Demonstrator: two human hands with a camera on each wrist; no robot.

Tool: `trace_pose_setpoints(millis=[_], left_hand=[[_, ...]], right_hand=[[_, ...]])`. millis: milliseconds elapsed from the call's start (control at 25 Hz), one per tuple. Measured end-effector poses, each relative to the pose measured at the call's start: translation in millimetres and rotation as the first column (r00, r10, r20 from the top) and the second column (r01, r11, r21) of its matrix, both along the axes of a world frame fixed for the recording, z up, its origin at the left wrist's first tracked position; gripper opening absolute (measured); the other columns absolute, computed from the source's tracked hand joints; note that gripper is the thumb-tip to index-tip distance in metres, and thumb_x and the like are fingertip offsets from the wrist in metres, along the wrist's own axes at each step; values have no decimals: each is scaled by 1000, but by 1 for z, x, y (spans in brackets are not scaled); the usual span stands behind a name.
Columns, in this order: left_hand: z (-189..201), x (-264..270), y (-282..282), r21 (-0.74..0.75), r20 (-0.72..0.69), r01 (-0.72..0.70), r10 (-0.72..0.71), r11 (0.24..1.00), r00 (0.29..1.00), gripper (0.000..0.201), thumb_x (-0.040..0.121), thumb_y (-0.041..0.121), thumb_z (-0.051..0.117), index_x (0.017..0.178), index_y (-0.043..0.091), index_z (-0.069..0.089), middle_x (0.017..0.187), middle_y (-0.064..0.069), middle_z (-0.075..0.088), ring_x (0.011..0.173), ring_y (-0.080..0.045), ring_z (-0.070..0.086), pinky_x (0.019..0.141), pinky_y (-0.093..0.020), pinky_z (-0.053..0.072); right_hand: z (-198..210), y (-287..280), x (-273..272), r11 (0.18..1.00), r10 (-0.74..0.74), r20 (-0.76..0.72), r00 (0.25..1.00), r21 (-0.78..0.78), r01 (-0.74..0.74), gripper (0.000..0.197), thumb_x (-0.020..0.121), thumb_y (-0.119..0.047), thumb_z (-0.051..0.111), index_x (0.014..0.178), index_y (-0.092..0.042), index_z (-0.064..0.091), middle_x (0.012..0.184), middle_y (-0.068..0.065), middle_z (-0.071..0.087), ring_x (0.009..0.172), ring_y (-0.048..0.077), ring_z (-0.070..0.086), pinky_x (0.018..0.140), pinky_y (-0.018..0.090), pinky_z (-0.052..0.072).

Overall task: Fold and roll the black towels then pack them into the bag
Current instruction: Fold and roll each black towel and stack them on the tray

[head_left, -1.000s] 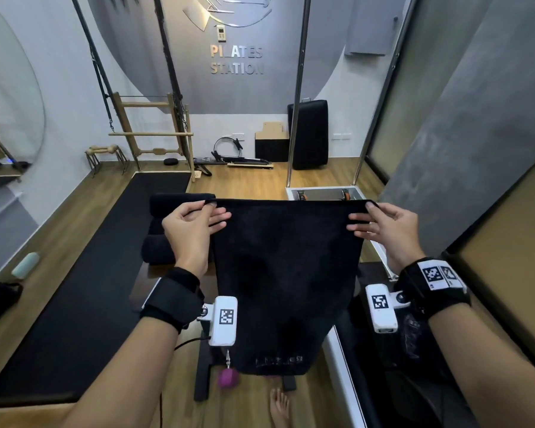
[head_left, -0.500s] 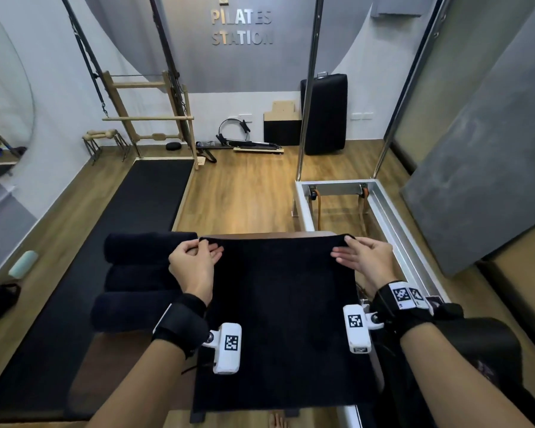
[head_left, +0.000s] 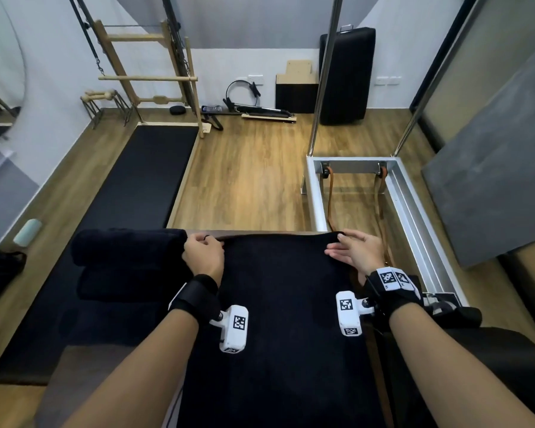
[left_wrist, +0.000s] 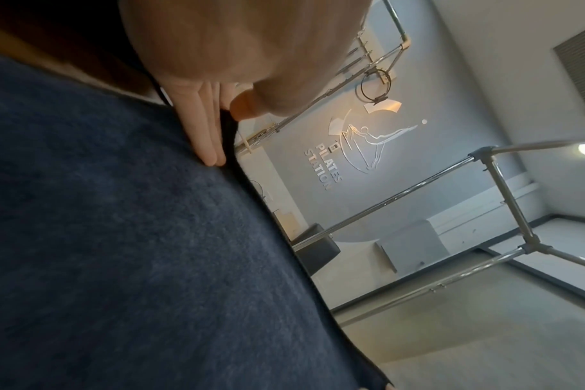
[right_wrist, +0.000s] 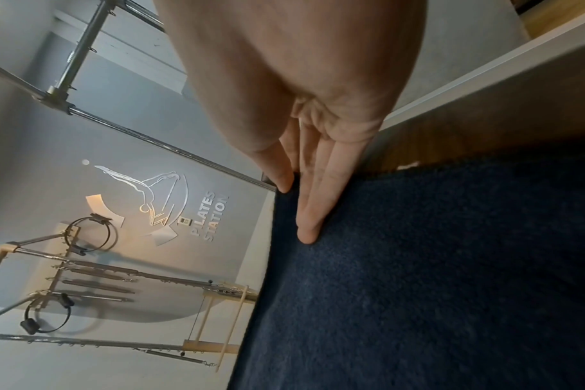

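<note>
Black towel (head_left: 278, 319) spread flat on counter (head_left: 269, 233), far corners pinned: left hand (head_left: 203, 256) pinching corner, right hand (head_left: 354, 253) flat, fingers (right_wrist: 312, 211) straight. Best smoothed outward before folding. Rolled towels (head_left: 127, 267) just left of left hand.

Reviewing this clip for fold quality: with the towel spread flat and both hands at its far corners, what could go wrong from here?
1. The towel has its far edge at the table's far edge; a pull could drag it off.
2. The rolled towels lie right beside the left hand, so a fold may catch or unroll them.
3. The right hand touches its corner with straight fingers; that corner may slip, skewing the fold.
</note>
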State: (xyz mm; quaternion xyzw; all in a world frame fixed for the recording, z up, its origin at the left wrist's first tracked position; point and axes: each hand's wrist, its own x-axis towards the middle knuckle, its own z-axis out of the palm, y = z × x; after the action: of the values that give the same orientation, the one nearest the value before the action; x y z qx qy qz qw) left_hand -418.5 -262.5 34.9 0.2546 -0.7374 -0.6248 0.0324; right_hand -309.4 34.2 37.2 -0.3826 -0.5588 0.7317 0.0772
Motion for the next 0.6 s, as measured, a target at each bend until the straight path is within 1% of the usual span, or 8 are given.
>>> trace_pose_setpoints(millis=[40,120,200,320,400,440,520,600], left_hand=[[-1,5,-1,8,3,50,-50,999,999,19,100,2,53,114,11,62,94,0,68,95,-23,76,95,-47,62],[-2,15,-6,8,-10,150,-150,989,989,45,102,5,54,146,12,50,113,1,66,108,-19,72,101,-44,59],[3,30,-16,4,-43,210,-209,978,977,48,103,7,56,149,14,48,125,-1,64,111,-17,71,100,-43,59],[8,63,-34,-18,-90,282,-282,959,955,30,105,10,56,135,10,59,116,-7,70,95,-14,75,87,-39,63],[10,92,-49,-105,-95,319,-329,942,939,14,105,14,56,109,12,70,95,-6,74,73,-10,73,76,-37,61],[10,106,-56,-149,-86,347,-361,926,929,17,105,16,57,97,13,72,85,-5,74,67,-11,71,73,-36,58],[9,140,-77,-228,-33,438,-456,870,889,25,103,22,62,83,14,74,74,-2,74,69,-16,70,74,-34,54],[9,176,-98,-307,30,526,-544,793,838,28,101,29,68,79,14,76,73,1,75,77,-17,70,75,-32,52]], right_hand=[[-1,-1,2,1000,-10,-28,1000,5,10,30,97,7,64,127,2,59,96,35,72,81,45,76,68,37,66],[1,-1,11,999,-21,-82,996,37,24,38,95,11,64,130,-4,58,97,31,74,83,46,77,69,37,66],[7,-9,26,998,-7,-114,993,64,14,37,96,8,64,129,-8,59,95,24,77,84,44,77,71,37,66],[19,-31,59,997,24,-127,992,73,-15,29,99,4,62,126,-9,61,96,26,77,85,44,77,70,38,66],[26,-50,86,995,59,-105,993,85,-50,24,100,2,62,123,-4,62,97,30,75,84,45,76,69,38,66],[29,-59,99,992,86,-81,993,101,-78,22,100,1,62,122,-2,63,97,31,74,83,44,76,68,37,66],[33,-82,132,973,162,-9,987,166,-159,18,101,-1,62,118,1,66,93,28,75,76,40,76,66,37,65],[36,-102,167,944,222,71,973,233,-232,15,101,-3,62,113,4,67,84,23,75,67,34,73,60,36,61]])
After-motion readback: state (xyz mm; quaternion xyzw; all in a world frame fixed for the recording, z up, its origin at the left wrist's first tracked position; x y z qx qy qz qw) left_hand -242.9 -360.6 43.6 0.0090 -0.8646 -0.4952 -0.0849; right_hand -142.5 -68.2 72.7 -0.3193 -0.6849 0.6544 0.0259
